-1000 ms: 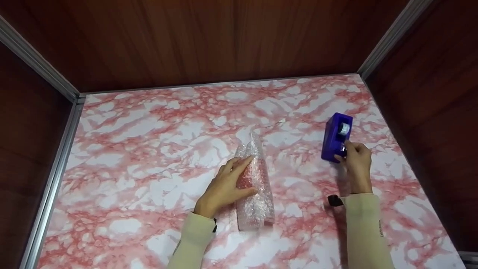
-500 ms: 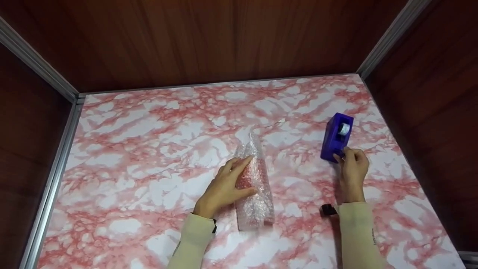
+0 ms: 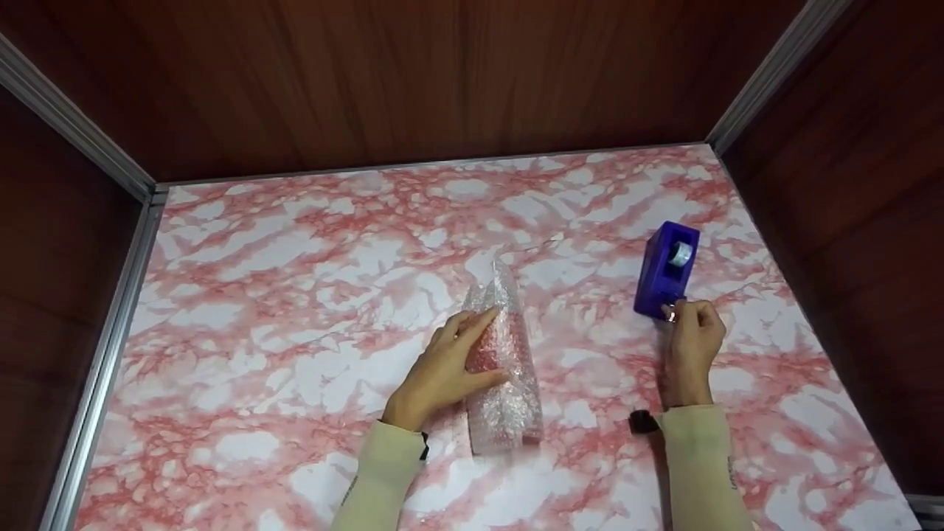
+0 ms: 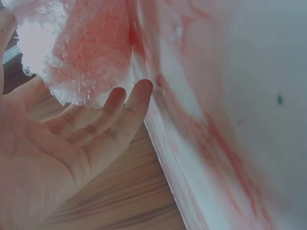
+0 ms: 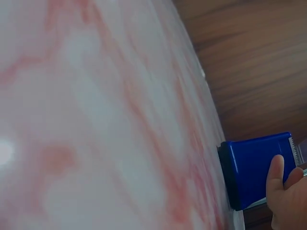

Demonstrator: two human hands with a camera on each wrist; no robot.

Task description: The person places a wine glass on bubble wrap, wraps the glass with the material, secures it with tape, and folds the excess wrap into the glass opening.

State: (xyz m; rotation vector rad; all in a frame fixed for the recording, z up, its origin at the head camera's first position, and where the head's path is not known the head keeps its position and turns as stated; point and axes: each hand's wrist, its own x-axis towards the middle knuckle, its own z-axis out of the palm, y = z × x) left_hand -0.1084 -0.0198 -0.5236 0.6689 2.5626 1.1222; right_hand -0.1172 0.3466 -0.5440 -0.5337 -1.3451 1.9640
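Observation:
A red item wrapped in bubble wrap lies lengthwise on the table, its loose far end sticking up. My left hand rests on its left side, thumb and forefinger spread over the wrap. In the left wrist view the fingers are only slightly bent beside the bubble wrap. To the right stands a purple-blue tape dispenser with a small tape roll in it. My right hand is at its near end, thumb and forefinger pinching the clear tape at the cutter. The right wrist view shows the dispenser's toothed blade.
The table has a pink and white marbled top. Dark wooden panels with metal frame rails enclose it at the back and both sides. A black wrist-camera piece juts from the right sleeve.
My right hand has drawn back slightly toward me and to the left, coming down at the dispenser's near end with the tape. My left hand and the bubble wrap have stayed put.

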